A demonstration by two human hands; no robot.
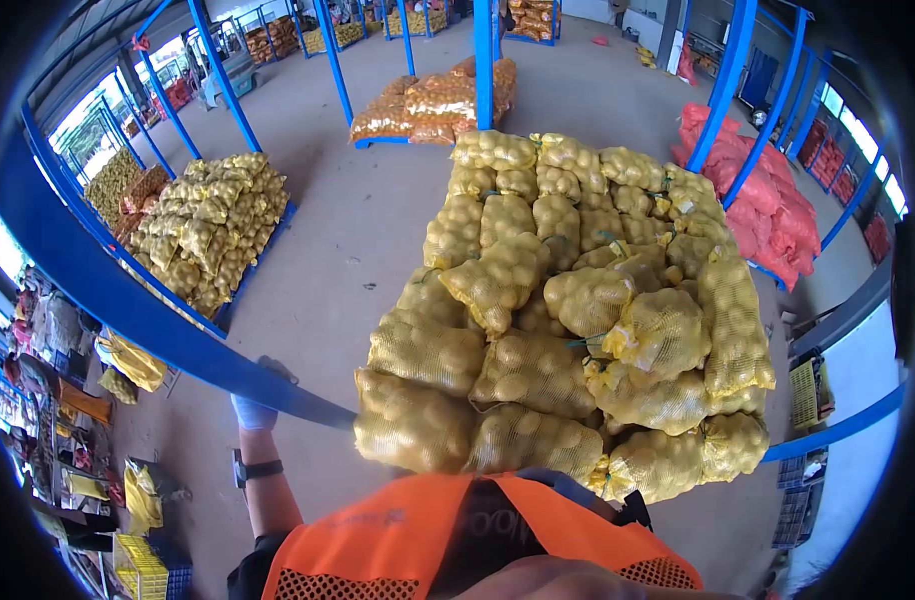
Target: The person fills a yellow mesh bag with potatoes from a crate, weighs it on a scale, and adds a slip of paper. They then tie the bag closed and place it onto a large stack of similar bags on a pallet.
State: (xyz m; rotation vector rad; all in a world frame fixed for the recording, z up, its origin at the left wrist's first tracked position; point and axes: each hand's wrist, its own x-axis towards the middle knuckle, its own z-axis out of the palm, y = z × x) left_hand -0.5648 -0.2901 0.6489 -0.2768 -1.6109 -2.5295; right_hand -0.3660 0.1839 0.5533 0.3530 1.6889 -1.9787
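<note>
My left hand, in a light blue glove, is low on the left beside a curved blue metal bar. The bar covers part of it, and a dark grey shape, perhaps the gloved fingers, shows past its far side. Whether the fingers close round the bar is hidden. In front of me stands a stack of yellow mesh sacks filled with what look like potatoes. Several sacks lie loosely on top, among them a tied mesh sack. My right hand does not show; blurred skin crosses the bottom edge.
A second sack stack stands on a blue pallet at left. Orange sacks lie further back, red sacks at right. Blue posts rise around the stack. A yellow crate sits at lower left, with other people's belongings or materials nearby.
</note>
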